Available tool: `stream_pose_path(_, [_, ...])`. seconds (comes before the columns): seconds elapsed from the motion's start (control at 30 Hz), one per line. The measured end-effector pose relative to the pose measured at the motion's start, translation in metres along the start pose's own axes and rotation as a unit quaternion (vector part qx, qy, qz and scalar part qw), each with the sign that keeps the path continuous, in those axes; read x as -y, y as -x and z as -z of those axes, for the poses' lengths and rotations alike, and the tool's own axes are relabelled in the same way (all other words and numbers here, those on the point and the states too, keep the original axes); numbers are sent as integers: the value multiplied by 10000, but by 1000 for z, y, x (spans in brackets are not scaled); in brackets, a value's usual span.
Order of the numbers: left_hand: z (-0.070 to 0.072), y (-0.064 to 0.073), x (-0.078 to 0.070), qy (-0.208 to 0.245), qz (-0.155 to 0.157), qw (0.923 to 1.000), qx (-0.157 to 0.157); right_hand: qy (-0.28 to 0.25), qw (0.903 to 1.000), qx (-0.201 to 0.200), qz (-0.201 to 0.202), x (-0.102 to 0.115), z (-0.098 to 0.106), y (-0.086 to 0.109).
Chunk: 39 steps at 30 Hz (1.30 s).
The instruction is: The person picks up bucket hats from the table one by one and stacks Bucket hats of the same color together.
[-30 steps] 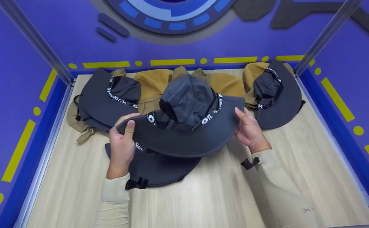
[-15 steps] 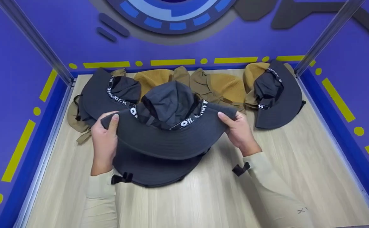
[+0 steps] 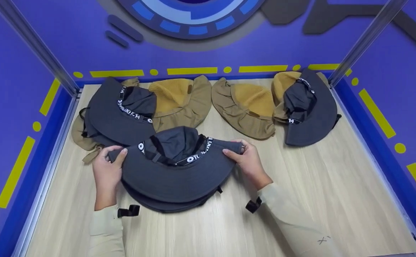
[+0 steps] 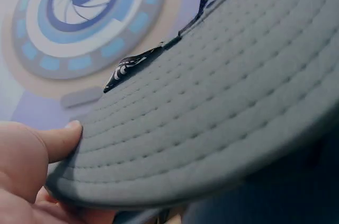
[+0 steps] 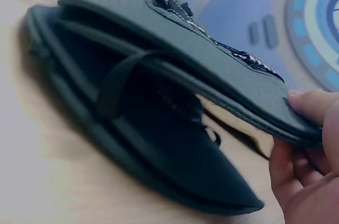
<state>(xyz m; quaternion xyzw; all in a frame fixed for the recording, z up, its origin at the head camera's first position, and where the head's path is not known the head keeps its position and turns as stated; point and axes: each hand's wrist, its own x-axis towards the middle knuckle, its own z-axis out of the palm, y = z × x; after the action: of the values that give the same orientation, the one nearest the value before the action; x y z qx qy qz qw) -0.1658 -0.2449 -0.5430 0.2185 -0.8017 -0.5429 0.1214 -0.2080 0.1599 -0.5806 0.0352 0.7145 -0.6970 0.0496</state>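
Observation:
A dark grey sun hat (image 3: pixel 176 182), folded in half with a white-lettered band along its inside, is held between both hands. My left hand (image 3: pixel 108 169) pinches the left end of its brim, thumb on top, as the left wrist view also shows with the quilted brim (image 4: pixel 212 128). The right hand (image 3: pixel 249 162) grips the brim's other end, thumb above and fingers below. Under it a second dark grey hat (image 5: pixel 175 166) lies on the table. In the right wrist view a gap separates the two hats, and a dark strap (image 5: pixel 114 89) hangs between them.
At the back left, a dark hat (image 3: pixel 113 117) overlaps a tan-and-mustard hat (image 3: pixel 174 96). Another tan-and-mustard hat (image 3: pixel 254 101) lies right of centre, beside a dark hat (image 3: pixel 311 121) in the back right corner. Blue panels (image 3: pixel 208 53) enclose the wooden table (image 3: pixel 336 200).
Both hands have carried the held hat left and down, toward the hat lying on the table. The tan-and-mustard hats behind have come into fuller view.

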Motion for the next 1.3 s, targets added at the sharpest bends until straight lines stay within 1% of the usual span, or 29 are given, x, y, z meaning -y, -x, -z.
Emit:
stream_pose_path(0.03, [0, 1, 2, -266, -109, 9996, -25, 115, 9999, -3, 15, -2, -1, 0])
stream_pose_path(0.1, [1, 3, 6, -807, -339, 9962, -34, 397, 9992, -11, 78, -6, -2, 0])
stream_pose_path(0.17, [1, 5, 8, -1049, -482, 9933, 78, 882, 9959, -40, 207, -9, -3, 0])
stream_pose_path(0.23, [1, 6, 10, -1283, -556, 9897, 302, 1391, 9896, -79, 360, -11, -4, 0])
stream_pose_path(0.33, [0, 6, 13, -1631, -654, 9815, 765, 2066, 9767, -117, 577, -12, -6, 2])
stream_pose_path(0.4, [0, 6, 16, -1807, -675, 9753, 1077, 2475, 9662, -126, 707, -14, -6, 3])
stream_pose_path(0.47, [-1, 6, 18, -1891, -658, 9713, 1285, 2839, 9551, -120, 841, -16, -7, 4])
stream_pose_path(0.57, [-3, 4, 22, -1945, -586, 9685, 1441, 3329, 9362, -99, 1127, -20, -9, 4])
stream_pose_path(0.67, [-6, 2, 26, -1951, -525, 9680, 1490, 3592, 9210, -47, 1509, -23, -11, 4])
stream_pose_path(0.77, [-8, -2, 29, -1897, -522, 9693, 1473, 3677, 9116, 19, 1837, -26, -14, 2])
stream_pose_path(0.83, [-9, -5, 31, -1854, -569, 9705, 1435, 3694, 9081, 44, 1969, -27, -16, 0])
stream_pose_path(0.93, [-10, -7, 30, -1856, -630, 9709, 1376, 3709, 9056, 61, 2054, -28, -18, -1])
stream_pose_path(1.0, [-11, -6, 28, -1982, -588, 9697, 1299, 3737, 9043, 57, 2061, -29, -18, -1])
stream_pose_path(1.07, [-14, -1, 24, -2167, -571, 9678, 1143, 3745, 9041, 74, 2055, -29, -19, -1])
stream_pose_path(1.13, [-19, 6, 19, -2370, -776, 9633, 992, 3723, 9051, 81, 2052, -29, -19, -1])
stream_pose_path(1.17, [-23, 10, 15, -2438, -967, 9603, 948, 3698, 9062, 77, 2051, -28, -18, -2])
stream_pose_path(1.2, [-28, 16, 12, -2480, -1226, 9563, 940, 3654, 9082, 66, 2041, -28, -18, -2])
stream_pose_path(1.23, [-34, 21, 9, -2499, -1579, 9504, 967, 3600, 9105, 33, 2033, -28, -17, -3])
stream_pose_path(1.27, [-41, 27, 5, -2535, -1958, 9412, 1077, 3514, 9143, -13, 2014, -27, -16, -3])
stream_pose_path(1.3, [-49, 34, 2, -2616, -2311, 9289, 1236, 3418, 9183, -80, 1994, -27, -14, -4])
